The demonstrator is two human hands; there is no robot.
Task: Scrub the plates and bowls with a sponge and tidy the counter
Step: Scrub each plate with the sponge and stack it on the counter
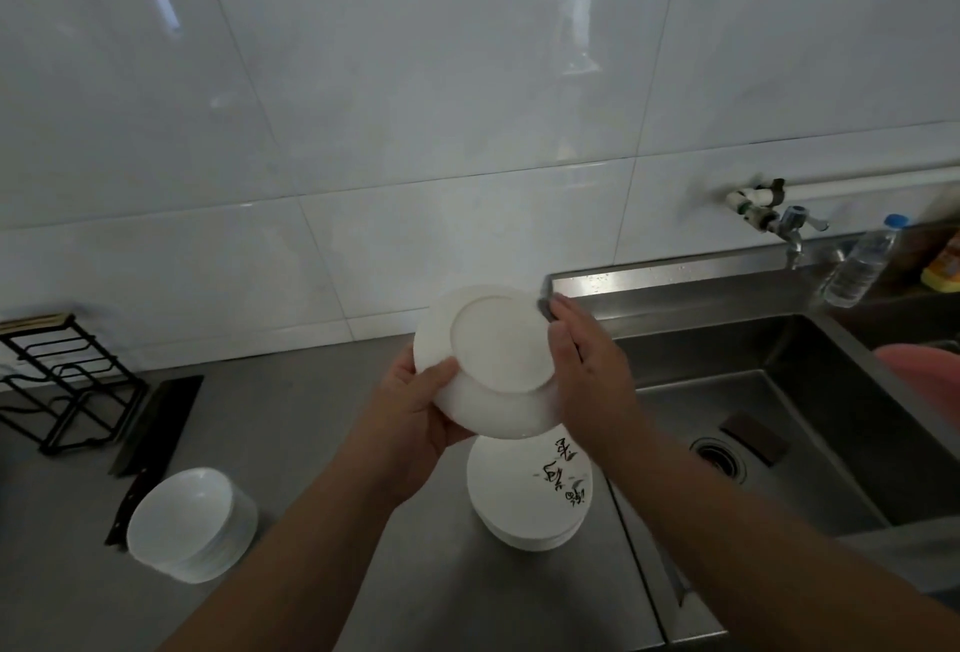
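White plate (493,355) rests in left fingers (439,375), right fingers (563,324) flat against it.

The only writing stands on the uppermost stacked plate (525,487), just left of the sink (779,443). It is black brush-style characters in three small groups along the plate's right side, seen upside down and too blurred to read. A yellow pack (943,271) at the sink's back right corner carries orange print, also illegible.
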